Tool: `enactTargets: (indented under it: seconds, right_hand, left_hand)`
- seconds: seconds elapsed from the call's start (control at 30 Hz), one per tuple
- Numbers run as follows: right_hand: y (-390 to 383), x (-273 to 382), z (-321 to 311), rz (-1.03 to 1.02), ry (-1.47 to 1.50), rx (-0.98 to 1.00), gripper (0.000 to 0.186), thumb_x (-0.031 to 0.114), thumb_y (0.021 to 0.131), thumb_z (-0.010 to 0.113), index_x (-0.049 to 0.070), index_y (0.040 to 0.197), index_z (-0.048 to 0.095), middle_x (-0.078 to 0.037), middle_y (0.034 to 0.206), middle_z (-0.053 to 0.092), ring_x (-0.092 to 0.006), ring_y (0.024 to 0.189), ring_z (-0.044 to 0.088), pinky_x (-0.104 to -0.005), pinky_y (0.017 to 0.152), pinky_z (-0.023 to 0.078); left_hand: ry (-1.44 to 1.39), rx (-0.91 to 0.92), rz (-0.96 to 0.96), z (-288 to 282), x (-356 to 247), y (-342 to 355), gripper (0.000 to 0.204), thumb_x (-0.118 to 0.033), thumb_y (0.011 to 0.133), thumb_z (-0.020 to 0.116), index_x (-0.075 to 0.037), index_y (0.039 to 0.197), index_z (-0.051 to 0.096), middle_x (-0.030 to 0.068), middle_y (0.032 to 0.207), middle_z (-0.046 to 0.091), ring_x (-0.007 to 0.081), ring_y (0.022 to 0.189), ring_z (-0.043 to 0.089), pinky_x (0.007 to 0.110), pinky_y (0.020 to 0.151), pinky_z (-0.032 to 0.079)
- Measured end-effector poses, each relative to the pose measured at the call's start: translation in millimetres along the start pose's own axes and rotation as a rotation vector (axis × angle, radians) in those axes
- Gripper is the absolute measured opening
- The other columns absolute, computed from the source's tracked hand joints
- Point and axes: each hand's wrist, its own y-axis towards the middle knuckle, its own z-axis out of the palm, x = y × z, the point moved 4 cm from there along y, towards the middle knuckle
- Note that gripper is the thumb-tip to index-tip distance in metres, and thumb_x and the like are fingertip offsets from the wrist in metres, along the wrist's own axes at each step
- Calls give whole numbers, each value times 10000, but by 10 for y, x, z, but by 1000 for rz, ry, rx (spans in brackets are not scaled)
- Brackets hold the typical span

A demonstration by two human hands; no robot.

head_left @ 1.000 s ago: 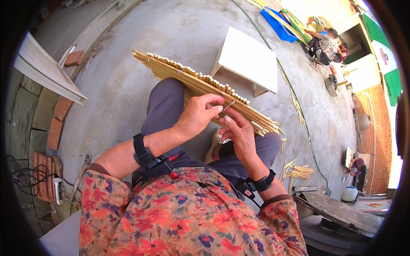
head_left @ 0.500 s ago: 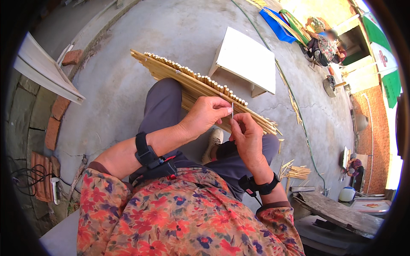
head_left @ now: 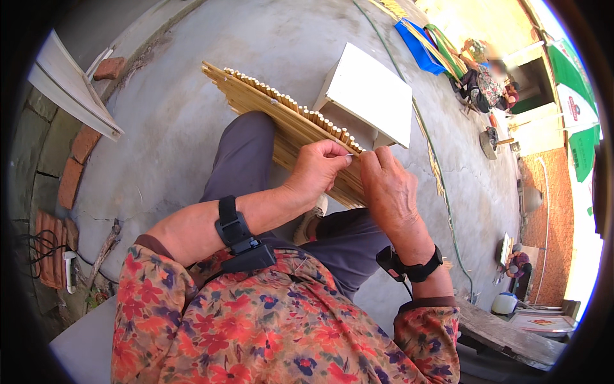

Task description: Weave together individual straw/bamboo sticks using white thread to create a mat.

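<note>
A long bundle of pale bamboo-like sticks (head_left: 256,97), with a row of round cut ends along its far edge, lies slanting across my knees. My left hand (head_left: 314,171) is closed at the near side of the bundle, thumb and index finger pinching a thin pale strand (head_left: 350,155). Just right of it, my right hand (head_left: 391,191) is raised at the bundle's right end, back upward, fingers bent and pressed together; what they grip is hidden. Black straps with small devices circle both wrists.
A white low table (head_left: 374,96) stands beyond the bundle. A green hose (head_left: 453,230) crosses the concrete floor. Bricks (head_left: 83,148) and a white frame (head_left: 73,86) line the left. Other people (head_left: 487,86) sit far right near a blue tub (head_left: 419,48); a weathered board (head_left: 505,336) lies lower right.
My right hand has risen and moved right, turning its back upward over the bundle's end. My left hand has shifted slightly, still pinching, and the strand now mostly disappears between the fingers.
</note>
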Motion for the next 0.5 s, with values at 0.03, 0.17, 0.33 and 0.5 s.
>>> enactTargets:
  seconds: [0.03,0.17,0.33,0.5]
  right_hand:
    - [22,-21,0,-4,-4,6,159,54,712,571,83,846,489,-66,799,476,-220,743,586,-342,529,489]
    - [70,-62,-10,-19,94,13,147,78,748,593,87,879,526,-60,815,492,-230,746,585,-348,550,494]
    - [-171,-166,17,229,380,-67,156,123,817,620,82,961,575,-77,832,565,-268,734,606,-367,589,490]
    - [-282,-22,158,332,500,-9,206,164,824,646,83,1002,583,-94,824,595,-289,740,617,-367,619,486]
  left_hand:
    - [-8,-1,-1,26,12,-3,85,-99,865,605,-15,865,602,-4,663,546,58,483,448,201,423,353]
    - [-4,-4,50,71,18,-17,86,-101,874,597,-16,864,602,3,690,569,50,506,463,192,439,361]
    - [-126,49,-37,6,105,-67,95,-129,884,591,-38,871,612,6,743,609,46,559,490,189,485,379]
    - [-252,137,-79,14,170,-10,97,-147,894,576,-57,895,612,0,779,620,46,602,500,192,533,394]
